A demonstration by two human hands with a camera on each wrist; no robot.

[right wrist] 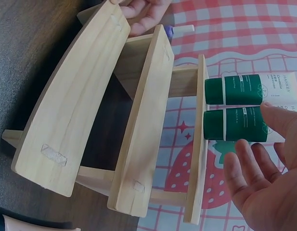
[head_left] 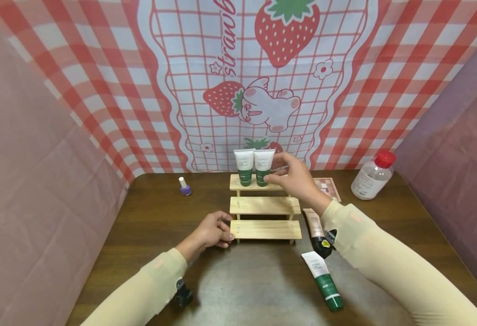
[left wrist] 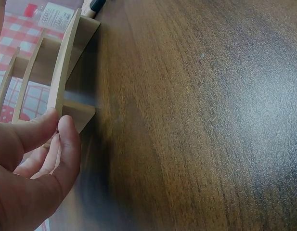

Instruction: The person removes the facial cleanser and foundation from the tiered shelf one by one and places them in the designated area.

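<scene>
A three-tier wooden display stand point(head_left: 265, 230) sits on the table. My left hand point(head_left: 214, 230) pinches the left end of its lowest step; the left wrist view shows thumb and forefinger at that corner. Two small green-and-white squeeze tubes stand side by side, cap down, on the top step: a left tube point(head_left: 244, 167) and a right tube point(head_left: 263, 166). Beside the right tube is my right hand point(head_left: 293, 174). Its thumb overlaps the tube's edge in the right wrist view, while the other fingers spread loosely next to it, not wrapped round. Contact there is hard to tell.
Right of the stand lie a BB cream tube point(head_left: 314, 224) and a larger green-and-white tube point(head_left: 322, 280). Behind them are a checked palette point(head_left: 331, 188) and a clear bottle with red cap point(head_left: 369, 179). A purple nail polish bottle point(head_left: 185, 187) stands at left. Fabric walls enclose the table.
</scene>
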